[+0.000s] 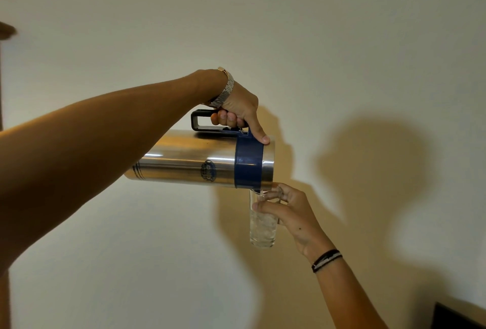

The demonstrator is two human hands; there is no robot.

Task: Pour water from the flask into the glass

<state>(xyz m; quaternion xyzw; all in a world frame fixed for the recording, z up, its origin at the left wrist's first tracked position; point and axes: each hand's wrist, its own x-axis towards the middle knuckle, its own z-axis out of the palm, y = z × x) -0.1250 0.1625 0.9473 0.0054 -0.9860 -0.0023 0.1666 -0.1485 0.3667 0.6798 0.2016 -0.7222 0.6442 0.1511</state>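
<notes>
My left hand is closed around the dark handle of the flask, fingers curled through the loop and the thumb stretched forward onto the blue band near the mouth. A metal watch sits on that wrist, and my bare forearm runs back to the lower left edge of the view. The flask is steel and shiny, tipped over until it lies almost level, its base toward the left and its mouth toward the right, dipping a little. A round blue logo shows on its side, and thin dark rings circle the base end. My right hand comes up from the lower right and grips the glass, thumb across the front and fingers wrapped behind near the rim. Dark bands with one pale strand ring that wrist. The glass is tall, clear and upright, held in the air directly under the mouth of the flask, its rim touching or just below the lower lip; I cannot tell which. Water fills most of the glass, looking churned and bubbly. Behind everything is a plain pale wall, carrying soft shadows of my arms and the flask to the right. A dark shape cuts into the bottom right corner, and a blurred brown edge shows at the far left.
</notes>
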